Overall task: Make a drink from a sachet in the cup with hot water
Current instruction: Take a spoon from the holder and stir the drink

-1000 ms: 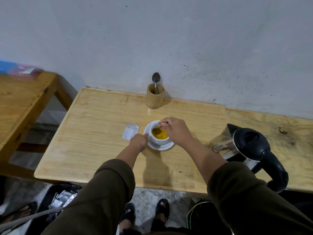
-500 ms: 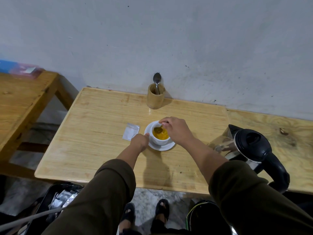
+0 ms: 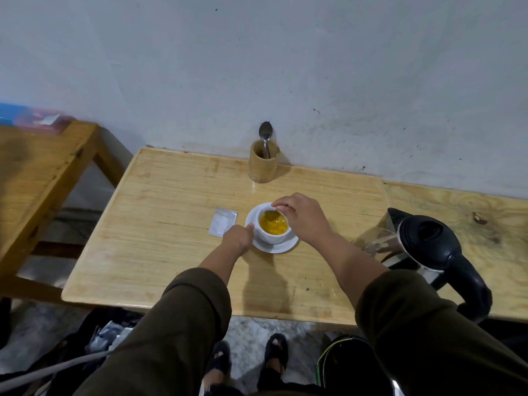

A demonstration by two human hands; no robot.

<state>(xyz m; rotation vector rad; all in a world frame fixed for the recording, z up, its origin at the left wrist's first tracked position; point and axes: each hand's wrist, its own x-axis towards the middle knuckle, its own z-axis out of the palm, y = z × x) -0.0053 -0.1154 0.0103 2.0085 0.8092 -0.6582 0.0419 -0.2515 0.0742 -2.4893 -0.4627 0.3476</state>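
A pale wooden table [image 3: 171,238] fills the middle of the view, set against a grey-white wall [image 3: 314,67]. At 3 o'clock from the table's centre, a black-lidded glass kettle [image 3: 428,244] stands with its handle pointing toward the person. At 12 o'clock, close to the wall, a bamboo holder [image 3: 262,167] carries one upright spoon [image 3: 265,134].

Near the table's centre a white saucer [image 3: 283,247] bears a white cup [image 3: 271,237] holding an orange-yellow drink [image 3: 273,224]. The left hand [image 3: 238,238], in a loose fist, presses against the cup's side at 9 o'clock, thumb touching the wall near the rim. The right hand [image 3: 303,218] hangs over the cup from 3 o'clock, its fingertips [image 3: 278,207] pinched narrowly together above the rim at 12 o'clock; something dark sits in the liquid beneath them, but what they grip cannot be told.

A small silvery sachet [image 3: 223,222] lies flat on the table just beside the saucer at 9 o'clock, apart from the left hand.
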